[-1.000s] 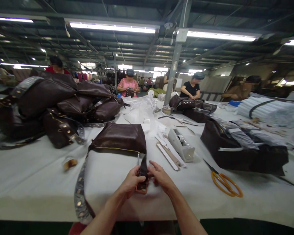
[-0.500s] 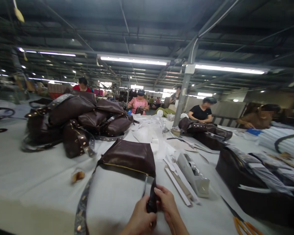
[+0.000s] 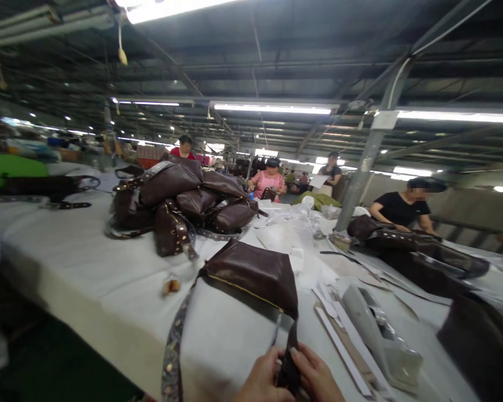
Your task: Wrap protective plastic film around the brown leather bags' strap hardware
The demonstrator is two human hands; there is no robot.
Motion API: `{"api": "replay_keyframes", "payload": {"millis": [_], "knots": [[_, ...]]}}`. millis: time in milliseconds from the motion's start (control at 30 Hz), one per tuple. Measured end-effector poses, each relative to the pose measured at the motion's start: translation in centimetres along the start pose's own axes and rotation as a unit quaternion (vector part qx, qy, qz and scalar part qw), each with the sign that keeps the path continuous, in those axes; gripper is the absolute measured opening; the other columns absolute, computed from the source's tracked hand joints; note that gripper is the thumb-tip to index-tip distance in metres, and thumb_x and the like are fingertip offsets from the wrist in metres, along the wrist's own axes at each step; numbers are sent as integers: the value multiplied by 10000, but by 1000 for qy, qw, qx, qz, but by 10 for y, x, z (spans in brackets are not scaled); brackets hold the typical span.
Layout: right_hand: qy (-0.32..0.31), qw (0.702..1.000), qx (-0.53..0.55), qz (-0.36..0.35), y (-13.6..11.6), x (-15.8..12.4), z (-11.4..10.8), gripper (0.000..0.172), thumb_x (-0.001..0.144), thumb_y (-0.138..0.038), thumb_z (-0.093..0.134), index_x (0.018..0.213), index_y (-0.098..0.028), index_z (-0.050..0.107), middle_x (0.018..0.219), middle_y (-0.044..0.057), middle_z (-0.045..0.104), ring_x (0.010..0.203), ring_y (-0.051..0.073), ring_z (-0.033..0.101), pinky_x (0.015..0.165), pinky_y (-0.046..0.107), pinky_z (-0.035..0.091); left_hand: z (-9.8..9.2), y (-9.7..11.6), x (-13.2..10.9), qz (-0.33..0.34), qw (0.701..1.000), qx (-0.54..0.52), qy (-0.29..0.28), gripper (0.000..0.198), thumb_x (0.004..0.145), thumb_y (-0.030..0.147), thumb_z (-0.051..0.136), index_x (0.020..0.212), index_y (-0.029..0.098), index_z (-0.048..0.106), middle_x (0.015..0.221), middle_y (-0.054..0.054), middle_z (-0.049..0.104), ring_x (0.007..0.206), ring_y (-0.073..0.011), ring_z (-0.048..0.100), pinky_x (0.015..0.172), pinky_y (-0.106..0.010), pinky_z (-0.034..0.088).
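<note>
A dark brown leather bag (image 3: 251, 271) with a gold zipper lies on the white-covered table in front of me. Its strap (image 3: 292, 340) comes down from the bag's right corner into both my hands. My left hand (image 3: 266, 377) is closed around the strap's lower part. Close beside it, my right hand (image 3: 316, 375) pinches the same strap between thumb and fingers. A thin pale strip (image 3: 276, 328) runs from the zipper's end down to my left hand; what it is I cannot tell. On the left hangs a studded strap section (image 3: 174, 340), wrapped in clear film.
Several brown bags (image 3: 171, 181) are piled at the back left. Right of my hands stand a grey tape dispenser (image 3: 381, 335) and white strips (image 3: 343, 352). More dark leather (image 3: 478, 329) lies far right, near a metal post (image 3: 360, 178). Several people work across the table.
My view has swung left, so the bag and hands appear farther right and the table's left edge shows. Both hands keep hold of the strap; the orange-handled scissors have left view.
</note>
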State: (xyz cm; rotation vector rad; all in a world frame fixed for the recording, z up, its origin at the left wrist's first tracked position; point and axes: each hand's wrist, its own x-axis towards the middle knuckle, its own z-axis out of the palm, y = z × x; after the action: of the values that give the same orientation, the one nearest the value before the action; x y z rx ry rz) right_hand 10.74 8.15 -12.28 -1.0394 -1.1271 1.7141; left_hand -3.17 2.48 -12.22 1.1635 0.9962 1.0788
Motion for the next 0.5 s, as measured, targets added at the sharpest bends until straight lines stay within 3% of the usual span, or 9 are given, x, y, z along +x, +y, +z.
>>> {"api": "replay_keyframes", "payload": {"millis": [100,200,267,367,433,500], "knots": [[-34,999,1,-11,0,-4,0,546,536,-474,854,927,-152,651,776,65,717,735,231,677,704,319,502,-1,-1,-3,27,997,70,-2,580,481,117,664,1038,177,514,783,29,630,615,-117,519,518,-201,336],[-51,998,-7,-22,-4,-4,3,526,537,-448,851,898,-136,630,686,42,693,630,188,645,636,285,472,-8,9,-7,37,972,230,-43,606,525,122,655,1110,201,517,795,32,649,656,-140,559,565,-206,382],[-67,998,-15,-15,-9,-1,4,515,540,-420,843,907,-124,637,646,18,667,579,152,604,589,254,442,-14,28,-8,34,928,366,-56,598,566,135,655,1143,244,547,808,33,666,709,-169,598,627,-223,420],[-104,994,-33,2,-18,5,4,448,546,-345,824,888,-103,664,600,-9,616,518,104,525,520,215,378,-15,72,4,93,846,524,34,257,772,168,525,979,255,650,881,-10,683,859,-198,625,769,-268,440],[-131,991,-30,6,-21,8,-1,391,548,-314,817,845,-100,679,585,-18,590,503,85,492,506,204,349,-5,102,26,140,815,560,58,223,861,179,442,894,223,658,920,-36,671,901,-188,619,798,-265,443],[-160,987,-7,3,-20,12,-10,383,552,-331,825,831,-106,689,599,-15,588,525,86,507,545,214,375,11,121,60,150,780,608,19,210,882,188,446,888,193,656,978,-58,658,945,-188,615,835,-263,454]]}}
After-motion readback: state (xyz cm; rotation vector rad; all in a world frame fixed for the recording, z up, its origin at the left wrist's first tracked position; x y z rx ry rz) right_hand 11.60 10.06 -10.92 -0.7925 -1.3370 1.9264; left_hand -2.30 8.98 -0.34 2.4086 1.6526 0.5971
